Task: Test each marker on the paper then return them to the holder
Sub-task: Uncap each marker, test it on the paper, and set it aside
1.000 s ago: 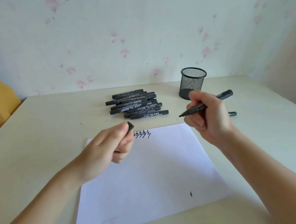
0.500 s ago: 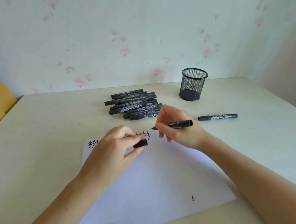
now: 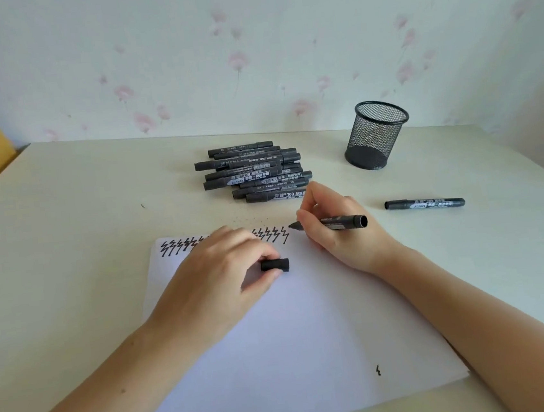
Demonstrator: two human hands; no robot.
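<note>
Right hand [image 3: 340, 229] grips an uncapped black marker [image 3: 336, 223], tip at the top edge of the white paper sheet [image 3: 294, 337], just right of a row of black zigzag test marks [image 3: 272, 235]. Left hand [image 3: 223, 271] rests on the paper, pinching the black marker cap [image 3: 275, 265] between thumb and fingers. Pile of capped black markers [image 3: 253, 172] lies on the cream table [image 3: 64, 227] behind the paper. One capped black marker [image 3: 425, 204] lies alone to the right. Black mesh pen holder [image 3: 375, 134] stands upright at back right, apart from the pile. Small stray ink mark [image 3: 378, 370] near the paper's lower right.
</note>
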